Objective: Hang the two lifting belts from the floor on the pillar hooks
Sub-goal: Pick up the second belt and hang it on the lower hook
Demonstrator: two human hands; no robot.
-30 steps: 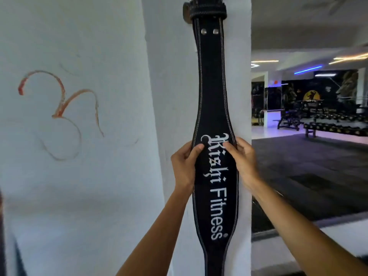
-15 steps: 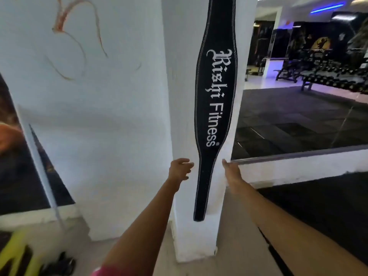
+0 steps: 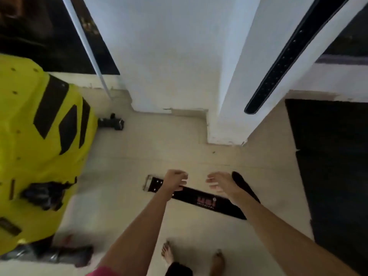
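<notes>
Progress looks about halfway, judging by how things lie: one long black leather lifting belt w/ punched holes (image 3: 288,58) hangs down the right face of the white square pillar (image 3: 235,80), its tail end free above the floor; the hook itself is out of view, so you can't confirm the seating from here. The second belt, a black one w/ a red logo and a metal buckle (image 3: 201,198), lies flat on the cream tiled floor (image 3: 123,196) in front of the pillar base, buckle end toward the left, tapered end toward the dark rubber mat's (image 3: 334,166) edge on the right. Your left hand (image 3: 175,181) hovers over the buckle end, fingers loosely curled, nothing in it. Your right hand (image 3: 221,183) hovers over the middle-to-tail part, fingers spread, also holding nothing. Whether either hand touches the belt yet, I can't tell. Left to do, I'd say: grab belt no. 2, lift it, find a free hook on the pillar. Bulky yellow-and-black machine (image 3: 37,140) sits close on your left, so mind it when you stand up w/ the belt.
</notes>
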